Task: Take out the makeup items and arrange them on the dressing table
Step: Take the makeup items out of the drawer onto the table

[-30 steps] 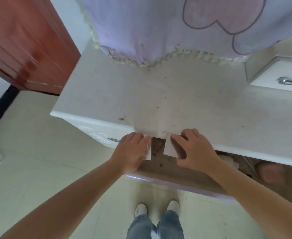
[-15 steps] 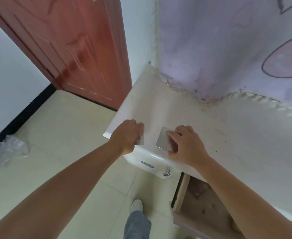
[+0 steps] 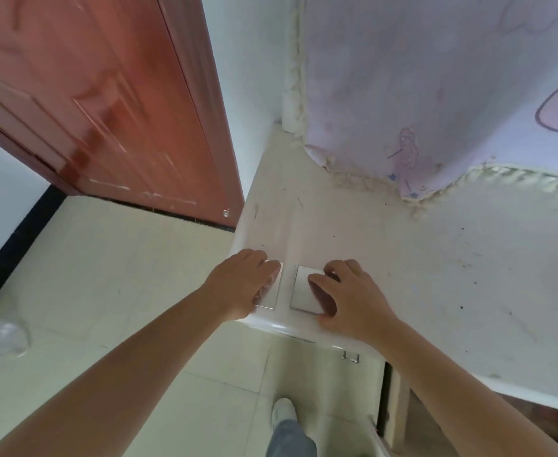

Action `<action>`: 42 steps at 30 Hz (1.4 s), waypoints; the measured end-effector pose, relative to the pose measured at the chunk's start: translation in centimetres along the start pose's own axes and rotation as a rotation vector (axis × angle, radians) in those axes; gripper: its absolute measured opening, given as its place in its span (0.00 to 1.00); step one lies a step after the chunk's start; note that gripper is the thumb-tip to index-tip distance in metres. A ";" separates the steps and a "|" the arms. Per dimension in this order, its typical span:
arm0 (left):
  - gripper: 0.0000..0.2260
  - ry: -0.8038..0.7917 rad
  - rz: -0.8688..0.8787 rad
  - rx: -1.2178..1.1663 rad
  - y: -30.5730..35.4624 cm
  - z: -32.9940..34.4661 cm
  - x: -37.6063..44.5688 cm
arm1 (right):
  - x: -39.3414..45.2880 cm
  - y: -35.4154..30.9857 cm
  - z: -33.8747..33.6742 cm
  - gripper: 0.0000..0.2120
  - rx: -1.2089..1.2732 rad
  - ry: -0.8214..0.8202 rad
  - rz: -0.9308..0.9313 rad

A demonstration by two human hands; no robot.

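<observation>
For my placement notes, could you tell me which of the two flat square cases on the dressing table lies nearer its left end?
The case under the left hand; the other case, under the right hand, lies further in.

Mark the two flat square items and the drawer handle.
left square item (image 3: 272,291), head view, bare right strip
right square item (image 3: 302,288), head view, bare upper-left face
drawer handle (image 3: 351,356), head view, metal middle
</observation>
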State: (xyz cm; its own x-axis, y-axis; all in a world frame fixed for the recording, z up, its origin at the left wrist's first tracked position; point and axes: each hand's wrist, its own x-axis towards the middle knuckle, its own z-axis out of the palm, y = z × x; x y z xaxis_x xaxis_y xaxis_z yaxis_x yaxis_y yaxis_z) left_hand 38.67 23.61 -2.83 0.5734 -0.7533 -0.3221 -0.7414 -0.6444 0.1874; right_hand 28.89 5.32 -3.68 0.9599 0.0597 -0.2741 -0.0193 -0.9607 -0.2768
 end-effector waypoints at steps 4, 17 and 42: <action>0.19 0.054 0.019 -0.024 -0.7 0.4 -0.2 | 0.1 0.1 -0.1 0.26 0.005 0.011 -0.019; 0.32 -0.056 -0.056 0.089 1.1 -0.3 -0.9 | -1.2 0.0 -0.2 0.26 0.012 0.103 -0.124; 0.24 -0.110 -0.593 -0.160 35.3 18.4 7.5 | -27.5 24.6 12.1 0.25 -0.057 -0.395 0.461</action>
State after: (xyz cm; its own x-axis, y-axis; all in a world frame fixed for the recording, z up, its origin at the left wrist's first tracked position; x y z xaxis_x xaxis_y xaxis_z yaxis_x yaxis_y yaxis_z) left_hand 10.34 -2.36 -15.70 0.8259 -0.2484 -0.5061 -0.2413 -0.9671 0.0810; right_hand -1.34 -16.68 -14.10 0.6797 -0.2807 -0.6777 -0.3833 -0.9236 -0.0018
